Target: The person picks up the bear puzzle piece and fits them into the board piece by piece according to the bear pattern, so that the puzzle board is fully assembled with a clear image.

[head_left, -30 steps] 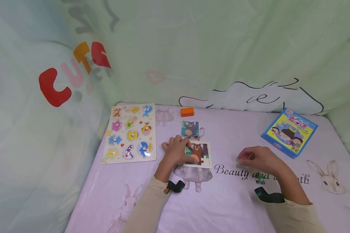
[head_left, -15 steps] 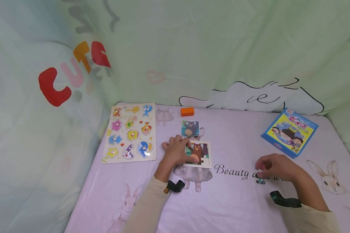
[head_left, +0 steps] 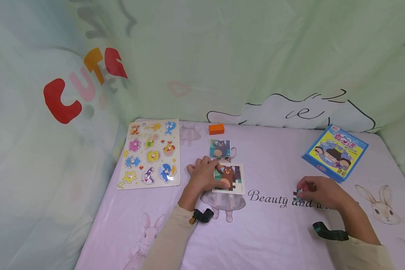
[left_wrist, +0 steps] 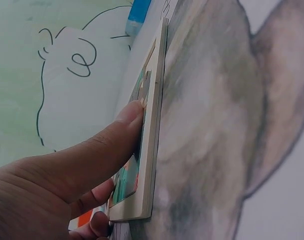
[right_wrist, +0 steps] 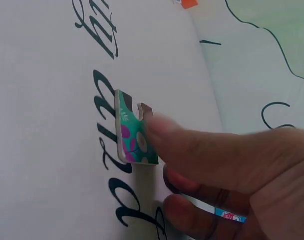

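My left hand (head_left: 204,175) holds a small bear jigsaw puzzle (head_left: 237,188) in a pale frame flat on the table. In the left wrist view the thumb lies on the picture and the fingers are at the edge of the puzzle frame (left_wrist: 148,185). A gap shows at the picture's lower right. Well to the right, my right hand (head_left: 324,192) pinches a green jigsaw piece (head_left: 296,195). The right wrist view shows the piece (right_wrist: 129,142) tilted up, with pink marks and a notch, the thumb over one side. Just behind the puzzle lies a square bear picture card (head_left: 220,149).
A sea-animal peg puzzle board (head_left: 162,165) lies at the left. An orange block (head_left: 216,129) sits near the back edge. A blue and yellow box (head_left: 337,153) is at the back right. Curtains (head_left: 222,56) hang behind the printed tablecloth (head_left: 256,232).
My right hand moved right and down to the green jigsaw piece lying on the cloth, took hold of it and lifted it slightly. My left hand stays on the puzzle.
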A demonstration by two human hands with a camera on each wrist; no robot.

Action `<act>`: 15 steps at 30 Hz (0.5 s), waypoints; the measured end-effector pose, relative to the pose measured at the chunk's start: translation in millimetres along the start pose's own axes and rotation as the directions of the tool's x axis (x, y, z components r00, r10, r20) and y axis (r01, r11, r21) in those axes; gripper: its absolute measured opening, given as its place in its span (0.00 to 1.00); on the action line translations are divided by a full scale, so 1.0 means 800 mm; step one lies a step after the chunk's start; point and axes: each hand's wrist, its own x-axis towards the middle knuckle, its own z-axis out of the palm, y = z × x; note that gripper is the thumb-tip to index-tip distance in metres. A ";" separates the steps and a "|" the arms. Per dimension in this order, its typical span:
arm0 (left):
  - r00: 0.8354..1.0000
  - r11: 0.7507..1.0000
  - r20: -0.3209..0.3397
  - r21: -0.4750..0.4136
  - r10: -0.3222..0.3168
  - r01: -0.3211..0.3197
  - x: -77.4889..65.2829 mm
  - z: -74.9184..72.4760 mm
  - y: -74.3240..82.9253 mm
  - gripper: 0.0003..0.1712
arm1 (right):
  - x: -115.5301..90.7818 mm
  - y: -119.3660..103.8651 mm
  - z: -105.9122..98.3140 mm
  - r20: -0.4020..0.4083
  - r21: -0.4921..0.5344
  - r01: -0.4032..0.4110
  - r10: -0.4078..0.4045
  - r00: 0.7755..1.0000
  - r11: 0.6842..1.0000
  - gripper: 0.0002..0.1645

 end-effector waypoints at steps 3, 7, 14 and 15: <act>1.000 1.000 0.000 -0.002 0.000 0.000 -0.001 -0.001 0.000 0.28 | 0.001 0.000 0.001 0.003 0.007 -0.006 0.006 1.000 1.000 0.24; 1.000 1.000 -0.008 0.000 0.005 -0.005 0.000 0.000 -0.001 0.29 | 0.002 -0.003 0.003 -0.002 0.012 0.000 0.000 1.000 1.000 0.26; 1.000 1.000 -0.010 -0.006 0.003 -0.003 0.001 0.003 -0.001 0.29 | 0.003 -0.011 0.007 -0.027 0.027 0.057 -0.056 0.998 0.998 0.21; 1.000 1.000 -0.007 -0.007 0.002 -0.002 0.001 0.002 -0.001 0.30 | 0.003 -0.012 0.008 -0.032 0.032 0.064 -0.063 0.998 0.997 0.20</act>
